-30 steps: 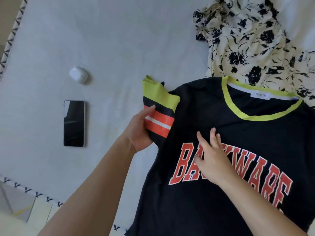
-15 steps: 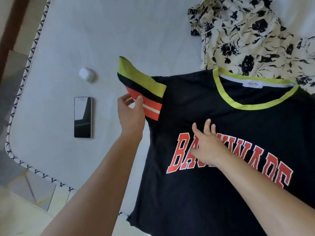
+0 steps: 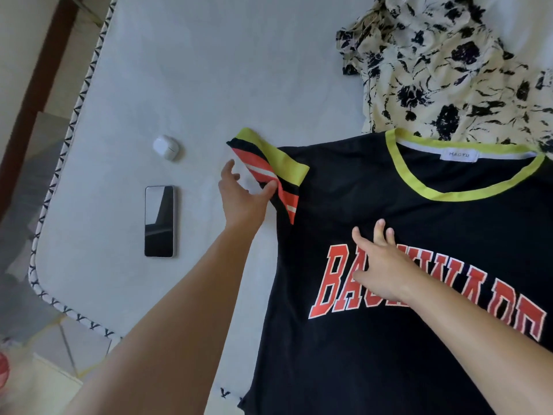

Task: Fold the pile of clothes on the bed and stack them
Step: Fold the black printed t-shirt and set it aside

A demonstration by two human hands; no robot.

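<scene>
the bed point(image 3: 209, 70), covered in a pale sheet with a patterned edge, filled most of the view. one black t-shirt point(image 3: 374, 354) lay flat on it, front up, its long axis running away from the person, its yellow-trimmed neckline pointing to the far side and its hem nearest the person. one cream floral garment point(image 3: 449, 70) lay crumpled beyond the collar, touching it. the right hand point(image 3: 383, 268) pressed flat on the red lettering, fingers straight and spread. the left hand point(image 3: 242, 193) lay beside the striped sleeve point(image 3: 269, 166), fingers apart and relaxed, thumb touching the sleeve's edge. one phone point(image 3: 159, 221) lay face up to the left, with one white earbud case point(image 3: 166, 147) just beyond it.
</scene>
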